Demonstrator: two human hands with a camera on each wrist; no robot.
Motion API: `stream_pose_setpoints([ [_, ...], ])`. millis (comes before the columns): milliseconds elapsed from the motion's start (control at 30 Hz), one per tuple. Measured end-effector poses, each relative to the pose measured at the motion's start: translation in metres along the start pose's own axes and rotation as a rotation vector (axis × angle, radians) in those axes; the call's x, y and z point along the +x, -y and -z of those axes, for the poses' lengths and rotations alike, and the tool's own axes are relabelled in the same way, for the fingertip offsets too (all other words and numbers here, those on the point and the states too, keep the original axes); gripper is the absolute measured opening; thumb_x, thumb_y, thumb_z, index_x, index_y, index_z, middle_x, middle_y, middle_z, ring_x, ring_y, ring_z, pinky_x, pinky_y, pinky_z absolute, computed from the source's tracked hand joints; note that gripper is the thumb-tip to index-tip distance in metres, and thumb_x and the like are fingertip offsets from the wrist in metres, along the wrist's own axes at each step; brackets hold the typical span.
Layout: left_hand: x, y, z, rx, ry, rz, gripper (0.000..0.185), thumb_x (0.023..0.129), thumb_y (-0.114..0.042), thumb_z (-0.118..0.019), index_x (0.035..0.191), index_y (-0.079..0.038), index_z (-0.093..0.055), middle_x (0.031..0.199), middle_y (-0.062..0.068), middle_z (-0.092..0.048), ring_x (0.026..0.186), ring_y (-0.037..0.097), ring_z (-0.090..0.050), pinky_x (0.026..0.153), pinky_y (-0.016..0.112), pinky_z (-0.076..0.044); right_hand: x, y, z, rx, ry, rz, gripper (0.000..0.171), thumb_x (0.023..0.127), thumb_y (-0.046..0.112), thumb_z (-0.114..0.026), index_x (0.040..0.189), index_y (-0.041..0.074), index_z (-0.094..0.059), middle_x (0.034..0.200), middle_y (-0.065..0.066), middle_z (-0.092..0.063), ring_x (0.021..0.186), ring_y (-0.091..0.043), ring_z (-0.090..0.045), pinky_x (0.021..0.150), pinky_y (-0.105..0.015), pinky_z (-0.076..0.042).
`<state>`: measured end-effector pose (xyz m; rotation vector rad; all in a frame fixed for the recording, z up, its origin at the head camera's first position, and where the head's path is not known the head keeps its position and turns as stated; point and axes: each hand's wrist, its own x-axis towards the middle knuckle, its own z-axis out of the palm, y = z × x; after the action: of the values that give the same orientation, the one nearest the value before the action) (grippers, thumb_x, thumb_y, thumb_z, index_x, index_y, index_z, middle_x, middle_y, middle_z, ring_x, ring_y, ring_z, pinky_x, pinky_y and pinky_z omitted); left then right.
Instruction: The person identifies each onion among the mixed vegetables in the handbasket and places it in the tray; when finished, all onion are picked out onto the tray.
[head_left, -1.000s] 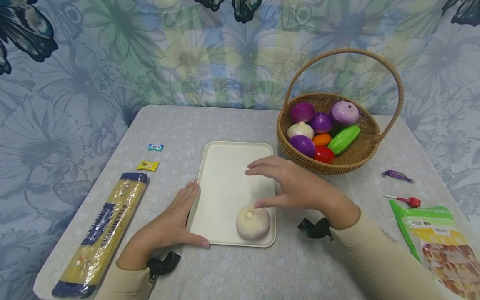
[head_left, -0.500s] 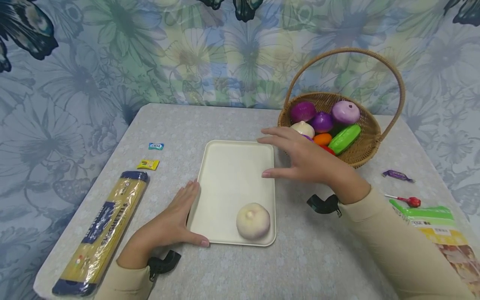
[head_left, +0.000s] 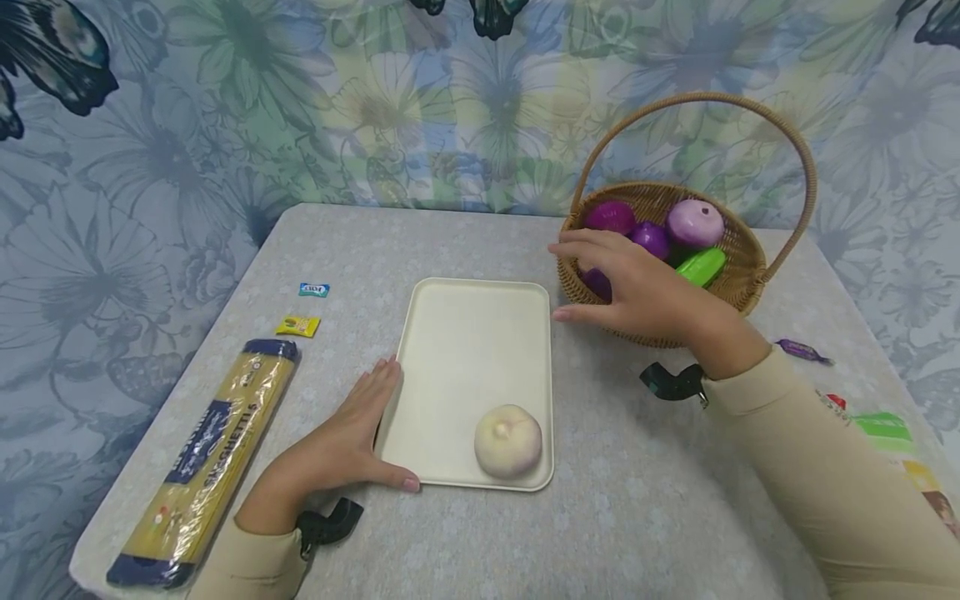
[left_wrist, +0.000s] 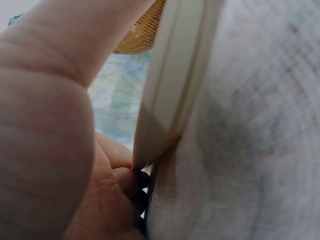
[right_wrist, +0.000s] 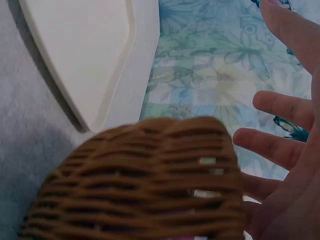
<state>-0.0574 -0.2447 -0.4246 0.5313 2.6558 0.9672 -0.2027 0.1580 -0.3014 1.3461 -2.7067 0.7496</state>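
Observation:
My left hand [head_left: 341, 446] rests against the left side of a cream rectangular tray [head_left: 472, 358], fingers straight along the edge and thumb at the near corner. In the left wrist view the tray's side [left_wrist: 172, 75] stands close to the fingers. A round whitish onion [head_left: 507, 442] sits at the tray's near right. Over the front left of a wicker basket [head_left: 742, 267] my right hand [head_left: 641, 287] hovers with fingers spread, holding nothing. Purple onions [head_left: 610, 217], a pale purple one [head_left: 695, 223] and a green cucumber [head_left: 701, 267] show inside; the hand hides other contents.
On the left lie a spaghetti pack [head_left: 206, 462], a yellow sweet [head_left: 297, 326] and a blue sweet [head_left: 313, 290]. To the right are a purple wrapped sweet [head_left: 804, 351] and a green-topped bag [head_left: 885, 429], partly behind the sleeve. The basket's tall handle [head_left: 808, 171] arches above it.
My right hand has moved from above the whitish onion on the tray, away and to the right, to the basket. The left hand keeps its place at the tray.

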Motion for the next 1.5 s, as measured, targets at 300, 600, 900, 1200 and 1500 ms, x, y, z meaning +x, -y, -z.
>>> stream_pose_setpoints([
  [300, 0.001, 0.000, 0.000, 0.011, 0.000, -0.001, 0.161, 0.055, -0.070, -0.096, 0.166, 0.005, -0.007, 0.173, 0.021, 0.001, 0.159, 0.033, 0.007, 0.126, 0.051, 0.002, -0.009, -0.019, 0.013, -0.017, 0.018, -0.128, 0.080, 0.094, 0.049, -0.079, 0.156, 0.008, -0.051, 0.160, -0.014, -0.044, 0.151, -0.033, -0.034, 0.121, -0.058, -0.028],
  [600, 0.000, 0.001, -0.001, 0.009, -0.001, -0.003, 0.161, 0.055, -0.071, -0.095, 0.166, 0.005, -0.006, 0.173, 0.020, 0.001, 0.159, 0.033, 0.006, 0.126, 0.051, 0.001, -0.017, -0.032, 0.020, -0.001, -0.022, -0.158, 0.075, 0.093, 0.041, -0.083, 0.153, 0.007, -0.054, 0.156, -0.011, -0.050, 0.143, -0.034, -0.046, 0.113, -0.057, -0.041],
  [900, 0.000, 0.001, 0.000, 0.003, 0.005, -0.011, 0.160, 0.057, -0.070, -0.095, 0.166, 0.005, -0.005, 0.173, 0.021, 0.002, 0.159, 0.033, 0.007, 0.126, 0.051, 0.002, -0.020, -0.037, 0.019, 0.001, -0.029, -0.158, 0.072, 0.092, 0.034, -0.085, 0.151, 0.004, -0.056, 0.153, -0.015, -0.053, 0.142, -0.035, -0.047, 0.114, -0.059, -0.040],
  [1200, -0.001, 0.002, 0.000, -0.006, 0.005, -0.013, 0.160, 0.058, -0.070, -0.095, 0.166, 0.004, -0.005, 0.173, 0.020, 0.002, 0.159, 0.033, 0.007, 0.126, 0.051, 0.002, -0.021, -0.040, 0.017, 0.002, -0.015, -0.173, 0.069, 0.094, 0.034, -0.083, 0.151, 0.005, -0.056, 0.153, -0.014, -0.053, 0.143, -0.035, -0.045, 0.114, -0.059, -0.039],
  [1500, -0.001, 0.003, -0.001, -0.012, 0.000, -0.015, 0.160, 0.057, -0.071, -0.095, 0.167, 0.003, -0.005, 0.174, 0.019, 0.001, 0.159, 0.032, 0.007, 0.126, 0.051, 0.003, -0.023, -0.043, 0.016, -0.007, -0.004, -0.167, 0.063, 0.098, 0.028, -0.079, 0.150, 0.003, -0.055, 0.152, -0.016, -0.054, 0.144, -0.037, -0.043, 0.115, -0.060, -0.037],
])
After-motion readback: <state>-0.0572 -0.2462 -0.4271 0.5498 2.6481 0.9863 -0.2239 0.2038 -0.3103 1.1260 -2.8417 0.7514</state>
